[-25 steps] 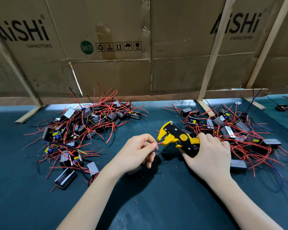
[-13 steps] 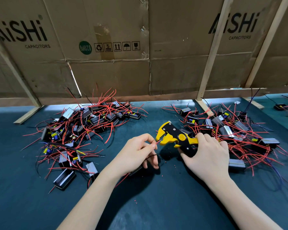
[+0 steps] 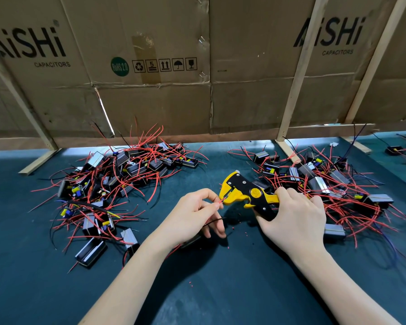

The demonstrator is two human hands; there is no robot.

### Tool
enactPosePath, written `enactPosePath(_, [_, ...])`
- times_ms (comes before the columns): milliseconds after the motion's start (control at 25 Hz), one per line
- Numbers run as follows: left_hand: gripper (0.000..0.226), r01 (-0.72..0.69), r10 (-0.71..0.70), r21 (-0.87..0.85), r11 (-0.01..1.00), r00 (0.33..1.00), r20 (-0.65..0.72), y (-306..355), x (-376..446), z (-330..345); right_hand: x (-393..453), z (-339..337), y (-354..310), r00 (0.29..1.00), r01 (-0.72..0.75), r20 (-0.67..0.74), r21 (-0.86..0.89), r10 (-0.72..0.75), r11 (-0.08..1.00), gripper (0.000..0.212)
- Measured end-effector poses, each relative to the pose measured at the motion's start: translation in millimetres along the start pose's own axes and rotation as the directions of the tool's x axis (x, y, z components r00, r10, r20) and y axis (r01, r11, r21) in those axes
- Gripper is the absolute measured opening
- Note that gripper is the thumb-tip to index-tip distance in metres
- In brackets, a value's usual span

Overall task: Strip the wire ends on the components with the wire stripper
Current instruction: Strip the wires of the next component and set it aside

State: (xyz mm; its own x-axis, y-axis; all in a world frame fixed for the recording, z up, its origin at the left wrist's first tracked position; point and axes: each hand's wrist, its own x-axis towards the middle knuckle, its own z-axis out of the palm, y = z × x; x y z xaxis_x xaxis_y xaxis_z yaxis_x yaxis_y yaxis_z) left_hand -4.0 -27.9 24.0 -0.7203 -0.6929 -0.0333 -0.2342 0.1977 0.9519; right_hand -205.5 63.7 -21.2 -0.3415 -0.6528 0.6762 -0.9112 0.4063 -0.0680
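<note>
My right hand grips the handles of a yellow and black wire stripper, whose jaws point left. My left hand pinches a red wire between thumb and forefinger, its tip sitting in the stripper's jaws. A black wire from the same component curls under my left fingers. The component itself is mostly hidden beneath my left hand. A pile of components with red wires lies at the left, and a second pile lies at the right behind my right hand.
The dark green table mat carries small red scraps of insulation near my hands. A cardboard wall on wooden struts stands close behind the piles. More components lie at the far right.
The stripper's jaws have come down onto the red wire tip that my left hand holds. Both hands have stayed almost in place.
</note>
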Motion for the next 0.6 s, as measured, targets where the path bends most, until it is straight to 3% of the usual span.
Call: enactPosePath(600, [0.012,0.018,-0.018,-0.040,0.999,1.000,-0.003,-4.3,1.8,0.4,-1.2,-0.8,-2.3,1.000,-0.004,0.027,0.022,0.003,1.000,0.050])
